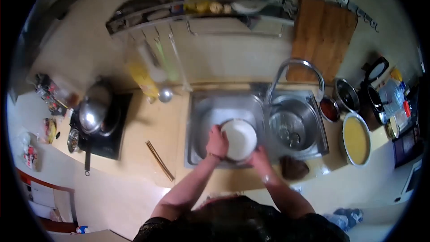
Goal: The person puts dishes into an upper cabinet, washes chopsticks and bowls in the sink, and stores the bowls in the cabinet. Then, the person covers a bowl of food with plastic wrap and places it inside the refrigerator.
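Over a rectangular silver steel basin, fingers of the left hand and right hand grip a round white bowl (fingertips mostly hidden); a slick rim might let it drop.

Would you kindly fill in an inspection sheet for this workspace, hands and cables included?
Surface: pale countertop with an inset double sink.
Job's things: white bowl at the sink's left basin.
Clutter: chopsticks left of the sink; bowl of yellow contents at right; dark brown item at the front edge, unidentified.
Hands: left hand at the white bowl's left side, right hand at its lower right; exact grip unclear.
Cables: nothing seen.
Surroundings: faucet arching over the right basin; wooden board upright behind; wall rack above.
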`<state>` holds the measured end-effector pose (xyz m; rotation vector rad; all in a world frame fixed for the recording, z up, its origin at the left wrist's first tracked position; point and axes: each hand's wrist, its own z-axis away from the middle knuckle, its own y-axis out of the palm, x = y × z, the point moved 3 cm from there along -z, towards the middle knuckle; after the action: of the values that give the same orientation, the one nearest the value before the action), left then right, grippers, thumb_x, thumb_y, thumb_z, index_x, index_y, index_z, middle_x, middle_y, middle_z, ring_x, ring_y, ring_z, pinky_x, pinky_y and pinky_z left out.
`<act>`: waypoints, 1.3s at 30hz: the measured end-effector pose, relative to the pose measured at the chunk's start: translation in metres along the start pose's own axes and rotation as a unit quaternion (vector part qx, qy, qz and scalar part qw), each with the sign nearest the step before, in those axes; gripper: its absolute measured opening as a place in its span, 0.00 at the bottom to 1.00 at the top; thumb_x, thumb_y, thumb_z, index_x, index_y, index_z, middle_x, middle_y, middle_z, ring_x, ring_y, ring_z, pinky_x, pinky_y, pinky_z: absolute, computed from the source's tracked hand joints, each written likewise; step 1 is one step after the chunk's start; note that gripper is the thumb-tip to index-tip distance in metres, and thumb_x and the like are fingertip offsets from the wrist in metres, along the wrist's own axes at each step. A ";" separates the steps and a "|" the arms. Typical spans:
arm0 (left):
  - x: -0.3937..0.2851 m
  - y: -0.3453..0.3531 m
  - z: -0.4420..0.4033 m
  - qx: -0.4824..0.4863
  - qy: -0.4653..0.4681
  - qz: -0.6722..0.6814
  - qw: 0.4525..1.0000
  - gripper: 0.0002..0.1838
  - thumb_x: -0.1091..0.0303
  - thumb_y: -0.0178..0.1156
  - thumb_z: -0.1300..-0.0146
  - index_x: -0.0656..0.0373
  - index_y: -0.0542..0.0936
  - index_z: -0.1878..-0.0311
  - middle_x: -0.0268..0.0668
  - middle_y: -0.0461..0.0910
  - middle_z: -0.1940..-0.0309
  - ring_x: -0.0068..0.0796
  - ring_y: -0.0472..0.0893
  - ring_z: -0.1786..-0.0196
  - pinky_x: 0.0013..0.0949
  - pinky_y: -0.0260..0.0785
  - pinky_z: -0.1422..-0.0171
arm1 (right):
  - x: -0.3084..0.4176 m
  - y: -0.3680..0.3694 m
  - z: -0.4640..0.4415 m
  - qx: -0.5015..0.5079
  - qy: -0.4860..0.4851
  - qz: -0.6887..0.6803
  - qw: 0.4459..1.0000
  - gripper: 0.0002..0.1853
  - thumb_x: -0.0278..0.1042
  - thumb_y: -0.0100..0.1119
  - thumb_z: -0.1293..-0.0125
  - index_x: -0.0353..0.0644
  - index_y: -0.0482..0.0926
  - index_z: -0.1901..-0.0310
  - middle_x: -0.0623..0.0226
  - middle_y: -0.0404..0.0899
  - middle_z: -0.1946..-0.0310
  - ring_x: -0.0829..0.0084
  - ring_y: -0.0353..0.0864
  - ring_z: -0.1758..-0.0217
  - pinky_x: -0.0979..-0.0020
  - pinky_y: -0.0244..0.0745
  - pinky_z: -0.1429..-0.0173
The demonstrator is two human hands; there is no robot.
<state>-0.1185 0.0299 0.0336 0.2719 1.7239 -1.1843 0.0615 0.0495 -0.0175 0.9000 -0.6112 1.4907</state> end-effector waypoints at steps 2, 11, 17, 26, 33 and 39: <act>-0.008 -0.008 0.007 0.015 0.047 -0.063 0.997 0.17 0.61 0.54 0.43 0.50 0.66 0.51 0.46 0.69 0.53 0.50 0.71 0.51 0.48 0.66 0.51 | -0.019 -0.012 -0.021 0.086 -0.119 0.034 0.989 0.14 0.36 0.50 0.40 0.41 0.72 0.54 0.64 0.76 0.64 0.70 0.78 0.68 0.69 0.76 0.73; -0.181 -0.262 -0.024 -0.359 0.478 -0.147 0.788 0.32 0.76 0.62 0.57 0.58 0.65 0.44 0.51 0.63 0.43 0.52 0.61 0.38 0.48 0.53 0.36 | 0.007 -0.055 0.017 0.119 -0.067 0.006 0.991 0.12 0.28 0.47 0.40 0.34 0.72 0.56 0.56 0.76 0.64 0.63 0.79 0.67 0.65 0.79 0.69; -0.326 -0.426 -0.027 -0.543 0.465 -0.335 0.614 0.21 0.69 0.59 0.52 0.53 0.69 0.51 0.41 0.71 0.52 0.40 0.67 0.44 0.43 0.56 0.41 | 0.017 -0.067 0.042 0.122 -0.085 -0.024 0.989 0.14 0.27 0.44 0.41 0.31 0.71 0.54 0.53 0.76 0.62 0.57 0.80 0.64 0.58 0.81 0.67; -0.297 -0.476 0.031 -0.534 0.451 -0.171 0.694 0.12 0.68 0.66 0.56 0.59 0.73 0.71 0.39 0.73 0.73 0.39 0.72 0.65 0.36 0.66 0.62 | 0.047 -0.056 0.085 0.160 -0.071 -0.036 0.984 0.15 0.25 0.43 0.41 0.30 0.70 0.53 0.52 0.76 0.61 0.58 0.80 0.63 0.59 0.81 0.65; -0.208 -0.579 0.078 -0.556 0.504 0.064 0.658 0.13 0.69 0.62 0.47 0.62 0.74 0.59 0.29 0.75 0.71 0.19 0.71 0.68 0.25 0.64 0.64 | 0.067 -0.046 0.076 0.234 -0.103 0.000 0.967 0.15 0.31 0.41 0.36 0.30 0.70 0.53 0.53 0.76 0.60 0.58 0.79 0.61 0.56 0.80 0.60; -0.173 -0.621 0.080 -0.476 0.551 0.196 0.657 0.11 0.73 0.59 0.44 0.61 0.74 0.57 0.29 0.75 0.66 0.18 0.71 0.62 0.22 0.64 0.58 | 0.098 0.001 0.090 0.265 -0.137 0.022 0.954 0.14 0.28 0.42 0.36 0.30 0.69 0.52 0.51 0.75 0.58 0.56 0.78 0.57 0.51 0.79 0.58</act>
<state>-0.3850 -0.2883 0.5332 0.7380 2.8371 0.5260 0.0798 0.0329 0.1131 1.5341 -0.4319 1.6139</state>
